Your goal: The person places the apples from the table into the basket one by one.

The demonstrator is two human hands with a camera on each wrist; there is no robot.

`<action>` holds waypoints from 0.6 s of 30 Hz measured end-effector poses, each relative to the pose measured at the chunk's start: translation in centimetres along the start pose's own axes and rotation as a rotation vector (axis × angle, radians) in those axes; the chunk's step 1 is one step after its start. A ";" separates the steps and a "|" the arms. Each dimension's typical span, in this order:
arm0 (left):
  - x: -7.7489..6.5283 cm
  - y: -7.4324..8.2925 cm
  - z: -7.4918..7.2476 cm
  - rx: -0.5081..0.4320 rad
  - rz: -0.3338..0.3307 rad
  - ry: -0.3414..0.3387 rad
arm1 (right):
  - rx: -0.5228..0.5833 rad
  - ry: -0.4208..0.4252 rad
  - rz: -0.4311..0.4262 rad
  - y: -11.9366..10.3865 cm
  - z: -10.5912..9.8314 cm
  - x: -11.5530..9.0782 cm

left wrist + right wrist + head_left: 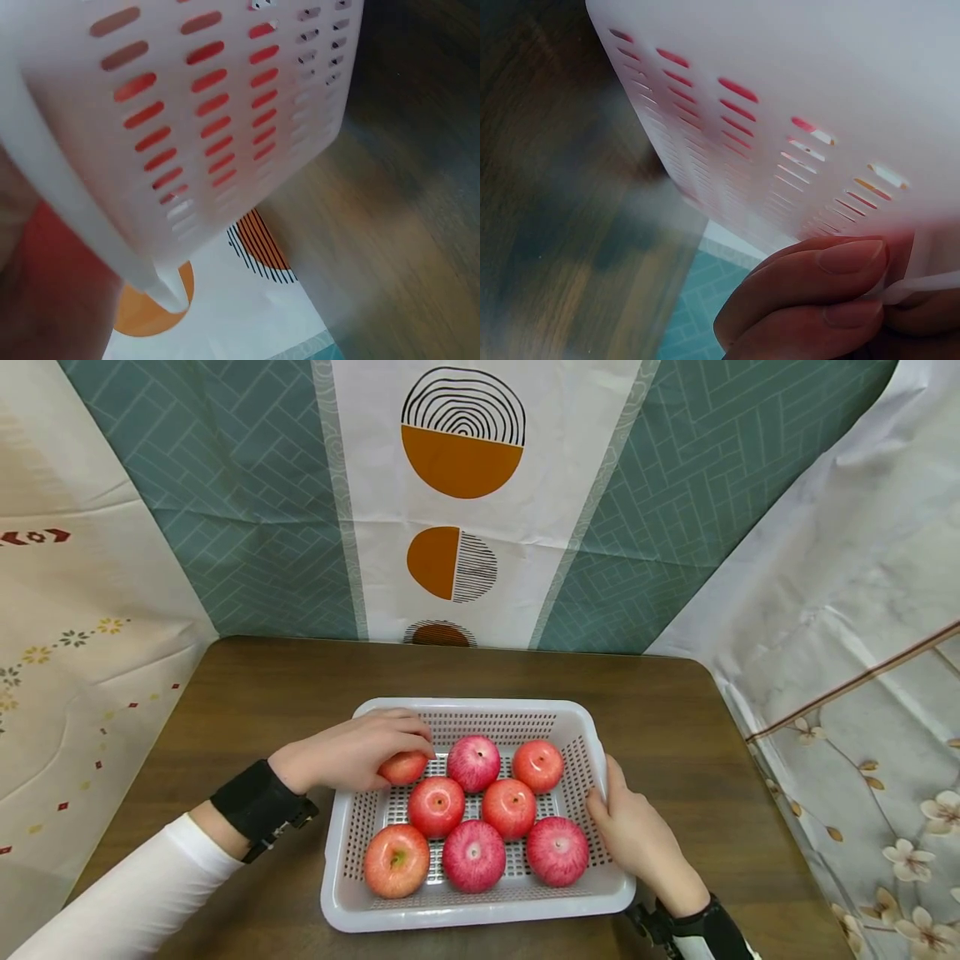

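A white perforated plastic basket [408, 917] holds several red and pinkish apples in loose rows. At its back left corner, my left hand [360, 750] reaches over the rim and grips a red apple [405, 767], partly hidden under the fingers. The left wrist view shows that apple [64, 289] blurred behind the basket's rim. On the right side, my right hand [637, 827] holds the basket's rim, thumb inside and fingers outside. Those curled fingers [810, 292] show under the rim in the right wrist view. Closest to the right thumb is a dark pink apple [557, 852].
The basket stands on a brown wooden table [277, 685] near its front. Behind the table hangs a green and white patterned cloth [277, 527]. Pale printed cloths hang at the left [90, 693] and right [885, 760] sides. Both wrists wear black straps.
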State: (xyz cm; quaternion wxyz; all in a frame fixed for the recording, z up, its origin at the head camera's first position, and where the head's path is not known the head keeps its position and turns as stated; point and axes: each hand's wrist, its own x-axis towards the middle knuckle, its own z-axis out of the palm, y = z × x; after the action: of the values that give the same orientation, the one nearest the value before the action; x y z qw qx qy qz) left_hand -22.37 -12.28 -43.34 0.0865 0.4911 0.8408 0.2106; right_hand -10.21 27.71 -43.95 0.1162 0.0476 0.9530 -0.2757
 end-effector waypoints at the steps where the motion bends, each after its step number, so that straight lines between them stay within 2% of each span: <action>1: 0.1 0.1 0.0 0.001 -0.003 -0.008 | 0.001 0.000 -0.001 0.0 0.0 0.0; 10: 0.7 0.3 0.4 0.067 -0.032 -0.049 | -0.007 -0.003 -0.018 0.0 -0.2 0.4; 18: 0.6 0.2 0.4 0.002 -0.083 -0.062 | 0.007 -0.009 -0.022 0.1 -0.2 0.5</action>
State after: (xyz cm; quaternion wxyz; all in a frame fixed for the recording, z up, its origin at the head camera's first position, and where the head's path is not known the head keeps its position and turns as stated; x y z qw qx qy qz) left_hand -22.37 -11.59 -43.53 0.1207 0.4622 0.8576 0.1907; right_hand -10.75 27.91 -43.93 0.1171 0.0364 0.9520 -0.2805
